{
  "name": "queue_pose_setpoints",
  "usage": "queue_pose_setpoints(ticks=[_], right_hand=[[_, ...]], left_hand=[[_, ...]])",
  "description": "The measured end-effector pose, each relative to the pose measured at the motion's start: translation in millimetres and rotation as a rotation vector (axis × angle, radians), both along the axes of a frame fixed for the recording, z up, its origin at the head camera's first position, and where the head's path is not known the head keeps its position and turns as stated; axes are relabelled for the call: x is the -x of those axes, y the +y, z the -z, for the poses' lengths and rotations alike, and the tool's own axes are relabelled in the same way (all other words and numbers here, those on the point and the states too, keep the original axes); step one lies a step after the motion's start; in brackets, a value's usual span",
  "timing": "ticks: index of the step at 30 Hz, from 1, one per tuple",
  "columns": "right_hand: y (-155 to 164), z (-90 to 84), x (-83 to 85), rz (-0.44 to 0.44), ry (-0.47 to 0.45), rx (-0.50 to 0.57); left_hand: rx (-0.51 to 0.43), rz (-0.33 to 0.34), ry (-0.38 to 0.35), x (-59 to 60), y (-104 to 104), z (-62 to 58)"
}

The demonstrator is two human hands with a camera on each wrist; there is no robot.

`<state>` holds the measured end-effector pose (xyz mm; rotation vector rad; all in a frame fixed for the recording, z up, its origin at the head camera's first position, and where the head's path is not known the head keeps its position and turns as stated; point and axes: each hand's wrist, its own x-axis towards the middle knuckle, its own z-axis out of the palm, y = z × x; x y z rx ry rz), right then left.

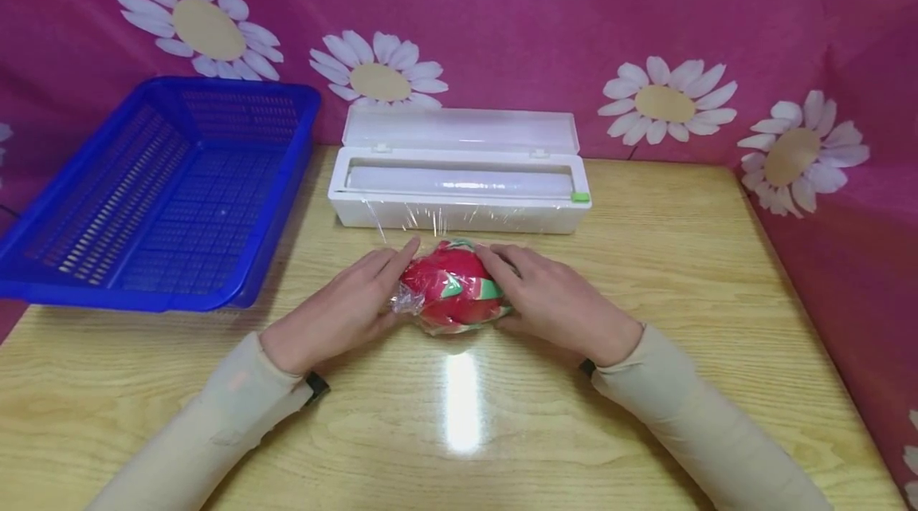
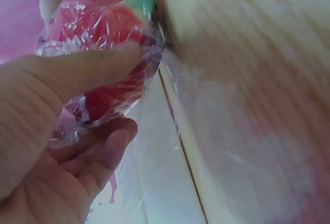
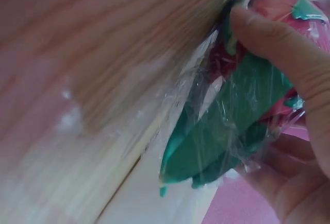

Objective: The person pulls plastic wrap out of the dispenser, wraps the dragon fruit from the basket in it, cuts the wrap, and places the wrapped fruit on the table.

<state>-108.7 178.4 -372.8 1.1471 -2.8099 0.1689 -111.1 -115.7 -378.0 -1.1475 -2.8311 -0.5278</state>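
A red dragon fruit (image 1: pixel 459 288) with green scales, wrapped in clear cling film, is on the wooden table between both hands. My left hand (image 1: pixel 351 300) grips its left end, where the film is bunched; in the left wrist view the thumb (image 2: pixel 98 69) lies across the film. The right hand (image 1: pixel 552 292) holds the opposite end, and the right wrist view shows long green leaf tips (image 3: pixel 227 126) under the film beside the thumb. Behind the fruit stands a white cling film dispenser (image 1: pixel 459 216), its clear lid raised, with creased film hanging over its front.
A blue plastic basket (image 1: pixel 280 232) stands at the left of the wooden table (image 1: pixel 459 471). A green slider (image 1: pixel 580 198) sits at the dispenser's right end. Pink cloth (image 1: pixel 502 17) with white daisies hangs behind the table and along its right side.
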Motion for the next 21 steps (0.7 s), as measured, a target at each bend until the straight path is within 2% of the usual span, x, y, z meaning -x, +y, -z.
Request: queue_pose_setpoints(ticks=[4,10,14,18,21], right_hand=[[-1.7,-0.9,-0.6,-0.008,0.025,-0.019],[-4.4,-4.9,0.3,-0.010,0.036,-0.049],[-7.8,-9.4,2.1,0.000,0.016,-0.068],[-11.8,-13.8,3.3,0.003,-0.003,-0.078],[-14.5,-16.7,4.0,0.011,-0.014,-0.087]], left_hand=[[-0.013,-0.025,-0.064,-0.9,-3.6,-6.9],[-0.100,-0.016,0.023,-2.3,-4.3,-21.4],[-0.107,-0.005,0.021,-2.4,-1.0,-29.5],[-0.083,0.033,0.019,-1.7,9.0,-30.6],[-0.053,0.063,0.061,-2.7,18.2,-27.1]])
